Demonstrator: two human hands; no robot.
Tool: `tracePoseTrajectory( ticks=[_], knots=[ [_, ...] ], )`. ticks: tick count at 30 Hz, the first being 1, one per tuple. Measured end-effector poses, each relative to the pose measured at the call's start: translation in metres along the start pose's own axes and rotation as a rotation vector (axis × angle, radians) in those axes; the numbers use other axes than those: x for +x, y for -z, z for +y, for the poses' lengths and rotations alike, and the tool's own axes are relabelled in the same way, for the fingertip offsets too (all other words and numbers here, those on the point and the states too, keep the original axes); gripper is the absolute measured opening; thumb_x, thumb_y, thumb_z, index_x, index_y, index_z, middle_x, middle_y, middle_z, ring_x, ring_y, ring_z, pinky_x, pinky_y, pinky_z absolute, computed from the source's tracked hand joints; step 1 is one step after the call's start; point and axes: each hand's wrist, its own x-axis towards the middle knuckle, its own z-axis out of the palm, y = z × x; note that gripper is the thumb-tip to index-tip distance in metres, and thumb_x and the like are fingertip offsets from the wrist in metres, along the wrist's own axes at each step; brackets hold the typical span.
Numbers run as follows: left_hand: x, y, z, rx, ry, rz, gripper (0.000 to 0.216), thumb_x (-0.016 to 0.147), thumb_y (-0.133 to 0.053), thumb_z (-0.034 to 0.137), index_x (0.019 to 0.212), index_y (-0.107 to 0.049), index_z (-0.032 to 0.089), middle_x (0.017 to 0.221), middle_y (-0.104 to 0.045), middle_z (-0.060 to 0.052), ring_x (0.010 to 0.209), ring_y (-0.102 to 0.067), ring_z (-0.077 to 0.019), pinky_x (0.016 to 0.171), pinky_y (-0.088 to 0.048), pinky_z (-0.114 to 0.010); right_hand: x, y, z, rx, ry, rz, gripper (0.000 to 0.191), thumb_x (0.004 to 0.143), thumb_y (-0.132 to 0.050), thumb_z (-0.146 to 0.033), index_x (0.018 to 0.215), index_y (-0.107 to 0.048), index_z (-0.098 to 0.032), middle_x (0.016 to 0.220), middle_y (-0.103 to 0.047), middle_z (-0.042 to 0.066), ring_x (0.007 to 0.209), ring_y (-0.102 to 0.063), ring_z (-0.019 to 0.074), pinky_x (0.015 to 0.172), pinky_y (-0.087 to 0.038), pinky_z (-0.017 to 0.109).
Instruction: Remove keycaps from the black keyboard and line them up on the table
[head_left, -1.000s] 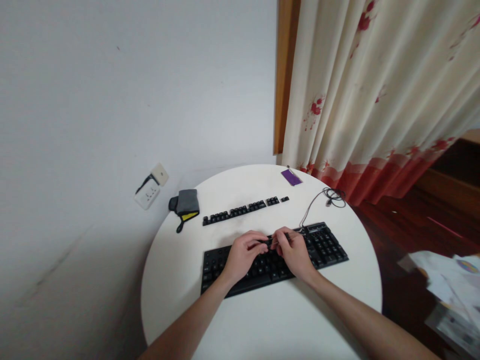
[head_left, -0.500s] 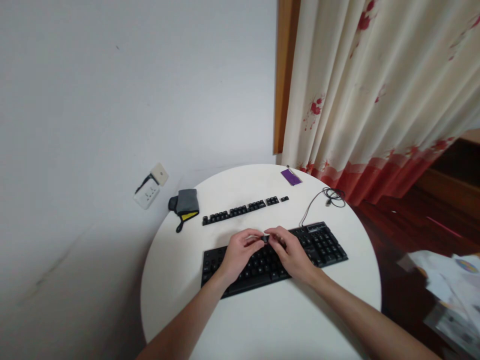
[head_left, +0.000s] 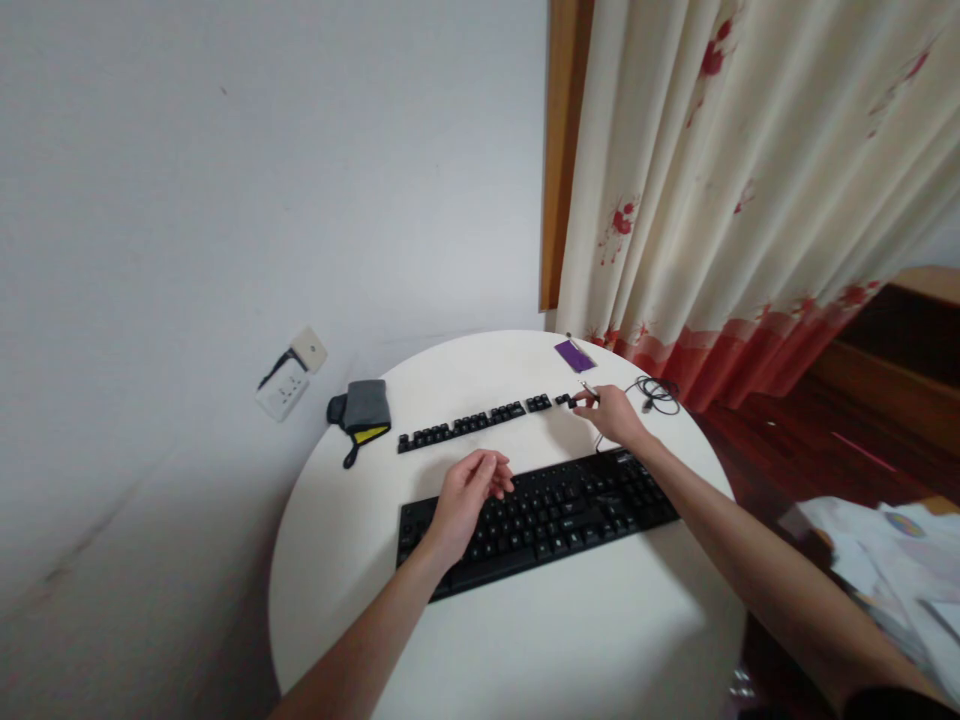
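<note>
A black keyboard [head_left: 547, 515] lies across the middle of a round white table [head_left: 570, 640]. My left hand [head_left: 469, 495] hovers over its left half with fingers loosely curled and nothing in them. My right hand [head_left: 611, 412] reaches beyond the keyboard to the right end of a row of loose black keycaps [head_left: 480, 422]. Its fingers are pinched on a small black keycap and a thin metal tool. The keyboard's cable [head_left: 651, 393] coils just right of that hand.
A grey and yellow pouch [head_left: 361, 410] lies at the table's back left. A purple card [head_left: 575, 354] sits at the far edge near a floral curtain [head_left: 735, 190]. A wall socket [head_left: 289, 375] is on the wall. Papers [head_left: 885, 560] lie on the right.
My right hand left the keyboard's middle and moved up and right to the end of the keycap row. My left hand let go and stayed over the keyboard. The view shifted slightly.
</note>
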Motion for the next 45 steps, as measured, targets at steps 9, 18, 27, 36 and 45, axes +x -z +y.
tracePoseTrajectory(
  ticks=[9,18,27,36,45],
  knots=[
    [0.001,0.002,-0.001,0.025,0.015,-0.003,0.034,0.087,-0.060,0.047,0.082,-0.065,0.014,0.073,-0.063,-0.005,0.063,-0.056,-0.0136,0.056,-0.041,-0.024,0.057,-0.017,0.052,-0.133,-0.142,-0.077,0.027,0.070,-0.074,-0.019,0.097,-0.079,-0.016,0.079,-0.073,0.007,0.073,-0.066,0.0173,0.063,-0.043,0.021],
    [0.001,0.001,0.001,0.012,0.023,0.001,0.033,0.088,-0.059,0.045,0.081,-0.064,0.013,0.071,-0.063,-0.004,0.062,-0.055,-0.0128,0.055,-0.039,-0.024,0.066,-0.026,0.061,-0.150,-0.166,-0.083,0.032,0.070,-0.075,-0.020,0.101,-0.077,-0.013,0.086,-0.075,0.011,0.078,-0.069,0.0188,0.063,-0.044,0.021],
    [0.001,0.002,-0.001,0.011,0.024,-0.003,0.034,0.086,-0.060,0.047,0.080,-0.065,0.014,0.071,-0.063,-0.005,0.062,-0.055,-0.0129,0.055,-0.039,-0.024,0.074,-0.033,0.054,-0.114,-0.129,-0.094,0.022,0.071,-0.074,-0.016,0.092,-0.077,-0.012,0.085,-0.075,0.011,0.079,-0.069,0.0199,0.063,-0.045,0.020],
    [0.001,0.002,0.000,0.023,0.033,-0.013,0.034,0.089,-0.058,0.046,0.082,-0.065,0.013,0.073,-0.064,-0.006,0.063,-0.055,-0.0132,0.056,-0.039,-0.024,0.079,-0.037,0.060,-0.098,-0.066,-0.127,0.023,0.073,-0.073,-0.017,0.095,-0.077,-0.012,0.084,-0.075,0.008,0.074,-0.067,0.0174,0.062,-0.044,0.020],
    [0.001,0.003,-0.002,0.030,0.035,-0.022,0.034,0.089,-0.058,0.045,0.082,-0.065,0.013,0.073,-0.064,-0.006,0.064,-0.056,-0.0133,0.057,-0.039,-0.024,0.080,-0.037,0.061,-0.101,-0.038,-0.129,0.023,0.072,-0.074,-0.019,0.094,-0.077,-0.012,0.084,-0.074,0.007,0.074,-0.066,0.0168,0.062,-0.044,0.020]
  ],
)
